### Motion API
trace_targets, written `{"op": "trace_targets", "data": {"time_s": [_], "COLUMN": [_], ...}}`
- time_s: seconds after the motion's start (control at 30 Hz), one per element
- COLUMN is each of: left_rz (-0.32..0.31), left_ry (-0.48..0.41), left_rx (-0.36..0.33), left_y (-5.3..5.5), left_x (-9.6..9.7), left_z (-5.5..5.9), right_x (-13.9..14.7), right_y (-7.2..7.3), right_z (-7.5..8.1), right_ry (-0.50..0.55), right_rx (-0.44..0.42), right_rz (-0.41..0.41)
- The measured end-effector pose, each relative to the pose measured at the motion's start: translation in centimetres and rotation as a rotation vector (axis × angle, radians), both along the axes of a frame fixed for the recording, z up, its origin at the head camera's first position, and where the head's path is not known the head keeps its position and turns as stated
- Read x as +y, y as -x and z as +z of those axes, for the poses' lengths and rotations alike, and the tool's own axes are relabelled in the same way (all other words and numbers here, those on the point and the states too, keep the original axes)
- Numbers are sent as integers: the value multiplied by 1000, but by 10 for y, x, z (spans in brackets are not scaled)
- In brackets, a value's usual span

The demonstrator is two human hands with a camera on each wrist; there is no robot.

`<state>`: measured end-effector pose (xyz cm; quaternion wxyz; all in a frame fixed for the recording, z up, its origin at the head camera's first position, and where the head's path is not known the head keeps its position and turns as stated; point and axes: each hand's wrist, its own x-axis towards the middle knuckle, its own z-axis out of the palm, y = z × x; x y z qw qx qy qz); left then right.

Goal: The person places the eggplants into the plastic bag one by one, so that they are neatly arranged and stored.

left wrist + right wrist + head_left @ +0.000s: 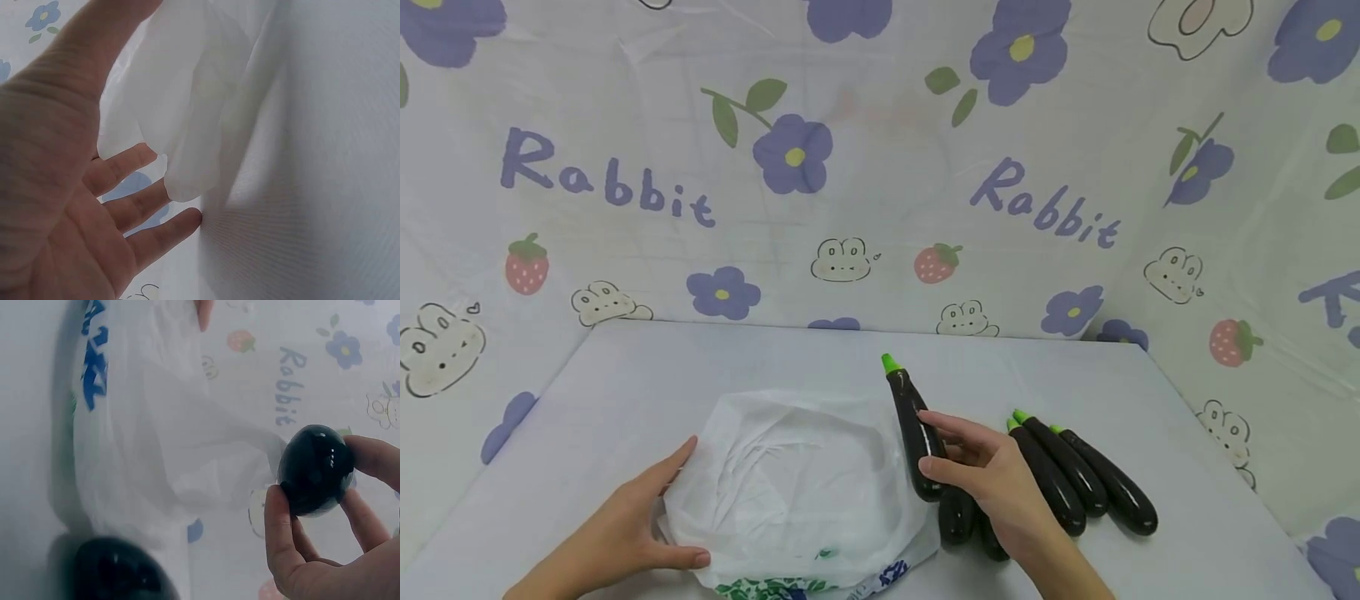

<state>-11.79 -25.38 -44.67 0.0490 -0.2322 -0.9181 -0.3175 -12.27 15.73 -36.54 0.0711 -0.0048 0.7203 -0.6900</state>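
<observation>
My right hand [992, 475] holds a glossy dark eggplant [913, 429] between thumb and fingers, its bright green stem end pointing away from me. It is lifted beside the right edge of a white plastic bag [797, 492]. From the right wrist view, the rounded end of the held eggplant [317, 469] shows in the fingertips. At the bag's left side, my left hand [625, 521] spreads its thumb and fingers against the plastic. In the left wrist view its fingers [150, 203] look fairly straight beside the thin bag [181, 81]. The bag's contents, if any, are hidden.
Two more eggplants [956, 515] lie partly hidden beneath my right hand. Three others [1108, 483] lie side by side to its right on the white table [820, 358]. A patterned cloth [880, 183] hangs behind the table and along its sides.
</observation>
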Motion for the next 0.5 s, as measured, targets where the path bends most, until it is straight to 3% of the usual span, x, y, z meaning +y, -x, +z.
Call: {"op": "trace_targets", "data": {"time_s": [0.23,0.5], "left_rz": [-5,1], "left_ry": [-12,-7], "left_rx": [3,-15], "left_y": [0,-1], "left_x": [-1,-1], "left_z": [1,1], "right_x": [-31,-74], "right_y": [2,-1], "right_z": [-1,-17], "right_ry": [-24,10], "right_rx": [8,-59], "right_rz": [113,227]}}
